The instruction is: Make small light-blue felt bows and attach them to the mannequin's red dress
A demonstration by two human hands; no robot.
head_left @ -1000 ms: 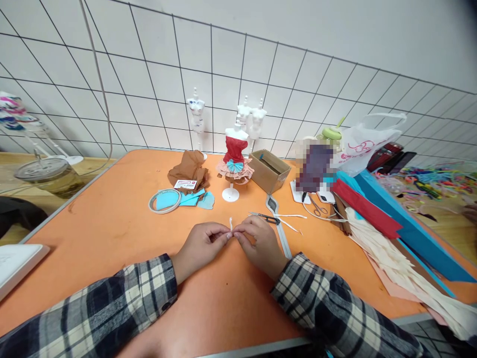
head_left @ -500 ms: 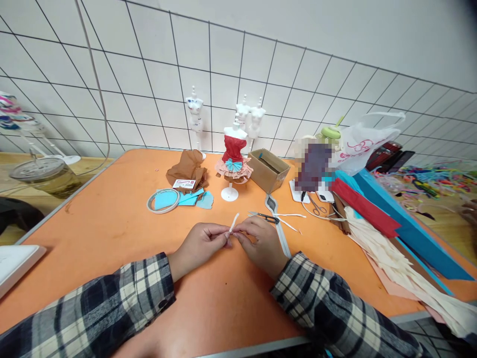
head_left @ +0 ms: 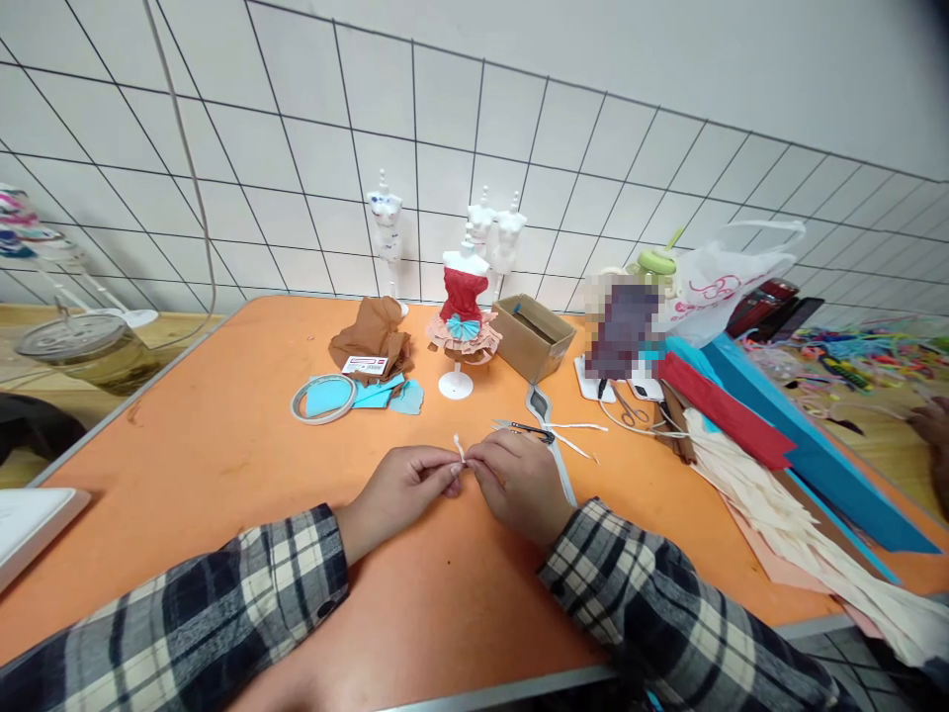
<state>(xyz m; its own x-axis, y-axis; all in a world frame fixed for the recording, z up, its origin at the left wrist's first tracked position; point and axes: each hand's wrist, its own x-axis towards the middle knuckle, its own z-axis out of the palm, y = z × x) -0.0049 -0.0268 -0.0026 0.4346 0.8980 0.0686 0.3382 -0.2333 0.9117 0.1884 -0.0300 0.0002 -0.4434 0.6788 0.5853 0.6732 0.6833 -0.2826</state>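
Both my hands meet over the orange table [head_left: 222, 445], fingertips pinched together on a small white strip [head_left: 460, 448] that sticks up between them. My left hand [head_left: 404, 485] grips it from the left and my right hand [head_left: 515, 480] from the right. Thread snips [head_left: 528, 429] and more white strips [head_left: 582, 440] lie just beyond my right hand. Further back stands a small mannequin in a red dress [head_left: 464, 316] with a blue bow.
A tape roll [head_left: 320, 399], blue scraps and brown cloth [head_left: 375, 341] lie at the back left. A cardboard box [head_left: 535, 338], bare white mannequins [head_left: 389, 227], scissors [head_left: 630, 407], a plastic bag [head_left: 723, 277] and stacked red, blue and cream paper [head_left: 748, 435] fill the right. Another person's hand [head_left: 932, 427] shows far right.
The white strip stood up longer and tilted half a second ago; now only a short end shows between my fingertips. My hands have stayed in the same place.
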